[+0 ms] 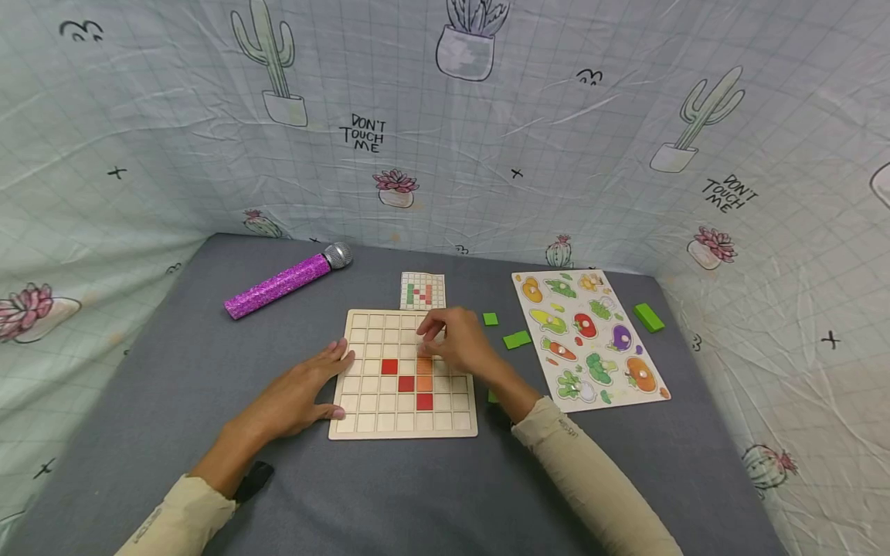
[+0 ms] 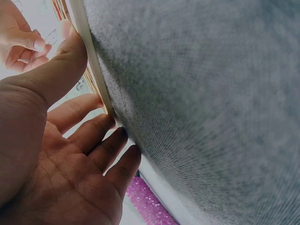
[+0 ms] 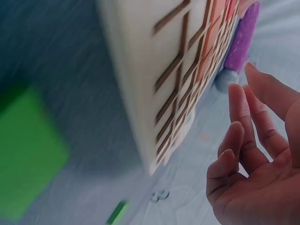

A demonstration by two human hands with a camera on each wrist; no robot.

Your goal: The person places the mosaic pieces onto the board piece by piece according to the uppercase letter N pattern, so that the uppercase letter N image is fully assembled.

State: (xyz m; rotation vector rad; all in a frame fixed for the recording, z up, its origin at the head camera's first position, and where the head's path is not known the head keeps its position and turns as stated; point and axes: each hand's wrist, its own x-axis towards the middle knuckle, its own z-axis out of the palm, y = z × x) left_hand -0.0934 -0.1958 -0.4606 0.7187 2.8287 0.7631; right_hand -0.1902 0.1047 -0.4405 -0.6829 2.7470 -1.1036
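Observation:
A pale wooden grid board [image 1: 375, 422] lies flat on the table, with several red tiles [image 1: 406, 384] and orange tiles [image 1: 424, 383] set in its squares. My left hand [image 1: 299, 390] rests against the board's left side, fingers and thumb spread along the edge. Over the upper right part of the board is my right hand [image 1: 459, 340], its thumb and fingers bent towards each other. The right wrist view shows a gap between thumb and fingertips, with nothing held there. Behind the board stands a small pattern card [image 1: 415, 283] with coloured squares.
Green tiles [image 1: 517, 340] lie right of the board, one partly hidden by the right forearm. Beyond them are a vegetable picture board [image 1: 566, 363] and a green block [image 1: 649, 317]. A glittery purple microphone [image 1: 281, 286] lies at the back left. Printed cloth [image 1: 431, 100] surrounds the table.

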